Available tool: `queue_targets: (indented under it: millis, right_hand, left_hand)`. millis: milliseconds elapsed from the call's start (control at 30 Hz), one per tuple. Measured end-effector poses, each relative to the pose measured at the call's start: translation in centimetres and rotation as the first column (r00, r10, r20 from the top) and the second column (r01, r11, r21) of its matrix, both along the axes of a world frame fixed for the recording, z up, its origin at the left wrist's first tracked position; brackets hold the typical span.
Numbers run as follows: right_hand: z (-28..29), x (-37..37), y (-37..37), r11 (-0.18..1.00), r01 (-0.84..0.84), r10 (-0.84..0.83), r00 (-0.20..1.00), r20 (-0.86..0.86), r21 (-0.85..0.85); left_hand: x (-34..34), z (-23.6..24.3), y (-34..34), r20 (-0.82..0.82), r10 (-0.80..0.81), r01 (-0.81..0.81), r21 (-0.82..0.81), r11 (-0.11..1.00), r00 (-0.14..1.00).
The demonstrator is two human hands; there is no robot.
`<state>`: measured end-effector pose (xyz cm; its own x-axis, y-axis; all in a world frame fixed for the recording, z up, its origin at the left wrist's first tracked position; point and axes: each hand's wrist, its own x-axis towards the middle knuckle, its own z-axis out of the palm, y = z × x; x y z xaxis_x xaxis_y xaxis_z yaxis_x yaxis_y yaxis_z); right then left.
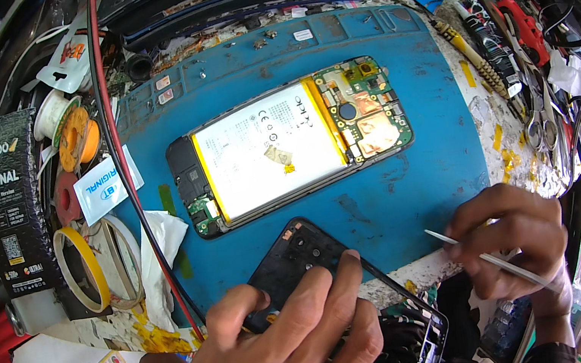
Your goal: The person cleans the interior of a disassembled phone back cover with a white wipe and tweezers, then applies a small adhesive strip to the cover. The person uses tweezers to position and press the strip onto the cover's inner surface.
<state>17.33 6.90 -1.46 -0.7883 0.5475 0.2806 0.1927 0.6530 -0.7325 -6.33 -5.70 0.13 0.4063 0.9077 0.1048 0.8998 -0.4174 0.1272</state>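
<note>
My left hand [294,342] grips a black phone back cover [291,252] at the mat's near edge. The cover has camera holes near its top corner, and its frame-like edge [439,337] shows beyond my fingers; the rest is hidden under the hand. In my right hand [513,240], closed fingers pinch a thin, pale, pointed tool [500,262], its tip aimed left over the mat, apart from the cover. Farther off lies an opened phone [180,165], showing a white battery [242,170] with yellow edges and a green circuit board [394,118] with copper patches.
A blue repair mat [415,191] covers the bench. Tape rolls [82,269], solder spools [73,133] and a black package [12,205] crowd the left. A red-and-black cable pair [114,126] crosses the mat's left side. Scissors [544,127] and red-handled pliers [522,26] lie right.
</note>
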Motion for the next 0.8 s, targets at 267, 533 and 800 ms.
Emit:
queue_targets:
  millis: [267, 533, 800]
  right_hand:
    - [-0.7, -1.4, -1.0, 0.871, 0.197, -0.215, 0.977, 0.011, -0.450]
    - [-1.3, -2.9, -0.2, 0.972, -0.070, 0.042, 0.991, 0.125, 0.225]
    - [-2.1, -3.3, 0.1, 0.990, -0.020, 0.041, 0.987, -0.153, 0.141]
  left_hand:
    - [0.5, -0.5, 0.0, 0.025, 0.050, -0.051, 0.033, 0.998, 0.998]
    - [0.5, -0.4, -0.1, 0.017, 0.060, -0.061, 0.004, 0.998, 0.998]
    - [0.5, -0.4, 0.0, 0.020, 0.062, -0.062, 0.000, 0.998, 0.998]
